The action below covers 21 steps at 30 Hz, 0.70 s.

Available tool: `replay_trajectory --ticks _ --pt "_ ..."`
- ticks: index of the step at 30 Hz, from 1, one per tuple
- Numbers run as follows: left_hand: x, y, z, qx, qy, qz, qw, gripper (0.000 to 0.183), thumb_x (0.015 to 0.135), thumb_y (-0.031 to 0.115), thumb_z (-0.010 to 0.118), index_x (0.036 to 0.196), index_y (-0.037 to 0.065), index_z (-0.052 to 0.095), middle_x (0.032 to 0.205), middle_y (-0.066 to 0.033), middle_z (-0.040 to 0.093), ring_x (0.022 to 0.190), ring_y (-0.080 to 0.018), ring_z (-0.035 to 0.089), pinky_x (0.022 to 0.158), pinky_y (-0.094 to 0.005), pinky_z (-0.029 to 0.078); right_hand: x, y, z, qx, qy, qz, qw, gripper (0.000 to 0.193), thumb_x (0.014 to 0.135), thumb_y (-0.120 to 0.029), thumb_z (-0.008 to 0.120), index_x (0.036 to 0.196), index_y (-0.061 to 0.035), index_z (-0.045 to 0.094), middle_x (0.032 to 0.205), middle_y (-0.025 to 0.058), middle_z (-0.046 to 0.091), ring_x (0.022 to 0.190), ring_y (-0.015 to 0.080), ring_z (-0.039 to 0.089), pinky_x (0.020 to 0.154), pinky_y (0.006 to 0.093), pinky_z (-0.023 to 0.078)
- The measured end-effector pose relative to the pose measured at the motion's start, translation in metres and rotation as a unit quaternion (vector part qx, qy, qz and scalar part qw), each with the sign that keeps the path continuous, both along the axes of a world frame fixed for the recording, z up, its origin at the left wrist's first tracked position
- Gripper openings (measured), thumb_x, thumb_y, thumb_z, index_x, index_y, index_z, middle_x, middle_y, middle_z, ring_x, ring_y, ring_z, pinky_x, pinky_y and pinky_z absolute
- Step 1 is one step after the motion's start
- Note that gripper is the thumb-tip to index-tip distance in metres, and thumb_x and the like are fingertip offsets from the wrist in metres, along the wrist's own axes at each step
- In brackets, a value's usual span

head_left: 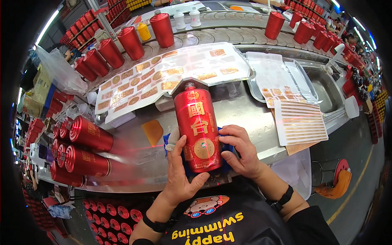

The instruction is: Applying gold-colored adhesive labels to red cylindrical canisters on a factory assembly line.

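Note:
In front of me a shiny red bottle [196, 122] with gold decoration lies on its back, its neck toward the far side in a notched dark holder [206, 81]. A round gold label [204, 148] sits on its lower front, with thin red light lines crossing there. My left hand [178, 177] holds the bottle's left side and base, a pale finger cover [173, 138] on one finger. On the right side, my right hand [241, 152] presses its curled fingertips against the bottle near the round label. Blue cloth [227, 143] shows beneath the bottle.
Beyond the bottle lies a white sheet of gold labels [163, 77]. A metal tray [255, 87] and a striped label sheet [301, 122] are at right, near a sink [326, 83]. Several red bottles [90, 134] lie stacked left; others stand along the conveyor [220, 34].

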State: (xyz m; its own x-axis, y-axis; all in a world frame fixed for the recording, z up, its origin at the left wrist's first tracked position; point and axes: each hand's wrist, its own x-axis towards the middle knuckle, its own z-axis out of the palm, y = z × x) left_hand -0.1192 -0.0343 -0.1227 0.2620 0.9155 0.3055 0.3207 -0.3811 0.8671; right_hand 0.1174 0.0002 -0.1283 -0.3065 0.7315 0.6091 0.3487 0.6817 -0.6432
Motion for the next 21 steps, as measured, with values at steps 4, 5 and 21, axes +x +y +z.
replay_trajectory --ticks 4,5,21 --pt "0.0 0.0 -0.001 0.002 0.007 0.0 1.0 0.099 0.08 0.036 0.081 0.154 0.0 0.025 0.154 -0.0271 0.031 0.143 -0.0416 0.033 0.119 -0.048 0.026 0.0 0.0 -0.001 -0.005 0.003 0.0 1.0 0.036 0.092 -0.016 0.072 0.123 -0.0021 0.062 0.131 0.0184 0.058 0.124 0.0376 0.053 0.106 0.046 0.043" --pt "0.001 0.0 -0.002 0.004 0.008 0.001 1.0 0.099 0.079 0.034 0.081 0.154 0.0 0.025 0.154 -0.027 0.032 0.143 -0.0417 0.034 0.118 -0.0481 0.026 0.0 0.0 -0.002 -0.006 0.005 0.001 1.0 0.036 0.092 -0.016 0.072 0.124 -0.0021 0.061 0.131 0.0184 0.058 0.124 0.0376 0.053 0.107 0.046 0.043" --pt "-0.002 0.004 -0.015 0.0 -0.026 -0.016 1.0 0.096 0.081 0.021 0.076 0.157 0.002 0.02 0.155 -0.022 0.03 0.145 -0.0352 0.034 0.119 -0.0446 0.027 0.0 0.005 -0.009 -0.01 0.019 0.008 1.0 0.037 0.093 -0.016 0.071 0.125 -0.0015 0.06 0.129 0.0189 0.059 0.122 0.0385 0.053 0.106 0.0462 0.043"
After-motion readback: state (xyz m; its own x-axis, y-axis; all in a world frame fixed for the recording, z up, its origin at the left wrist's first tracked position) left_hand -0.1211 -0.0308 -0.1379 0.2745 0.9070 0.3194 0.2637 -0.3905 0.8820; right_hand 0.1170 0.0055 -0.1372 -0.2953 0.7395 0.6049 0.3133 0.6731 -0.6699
